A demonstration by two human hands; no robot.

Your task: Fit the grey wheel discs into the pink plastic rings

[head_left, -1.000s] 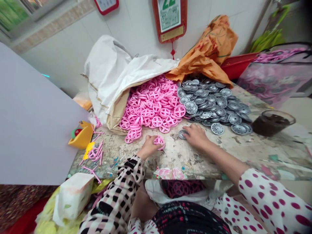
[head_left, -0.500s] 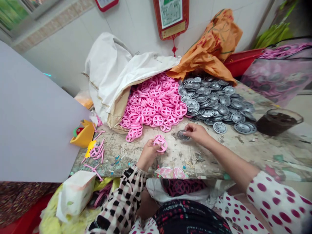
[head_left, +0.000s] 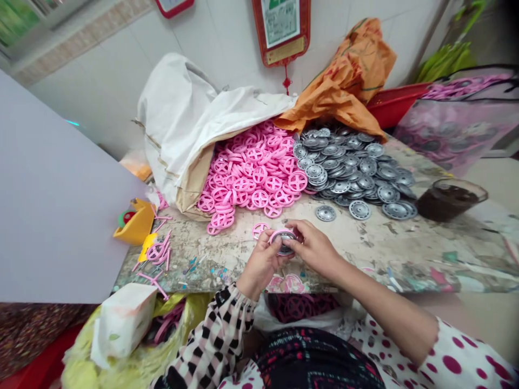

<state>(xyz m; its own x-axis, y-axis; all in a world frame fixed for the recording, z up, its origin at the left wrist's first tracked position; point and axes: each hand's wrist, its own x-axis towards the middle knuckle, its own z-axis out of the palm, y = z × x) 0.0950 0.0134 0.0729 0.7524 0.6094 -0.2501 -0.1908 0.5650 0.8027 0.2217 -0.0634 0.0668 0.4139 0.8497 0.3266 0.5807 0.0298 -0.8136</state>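
Beyond the left hand (head_left: 259,265), the heap of pink plastic wheels (head_left: 251,178) remains large. The hands, apart a moment ago, now meet, clamped on a pink wheel (head_left: 272,236) and a grey disc (head_left: 286,243), seemingly fitted together, though fingers hide the join. Beyond the right hand (head_left: 314,248) lies the heap of grey discs (head_left: 352,167), also large — much is left in both.

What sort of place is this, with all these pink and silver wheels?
It looks like a small workshop for piecework assembly, though I can't be sure. Pink plastic wheels spill from a sack, silver discs lie heaped beside them, and the table is worn and stained from long use.
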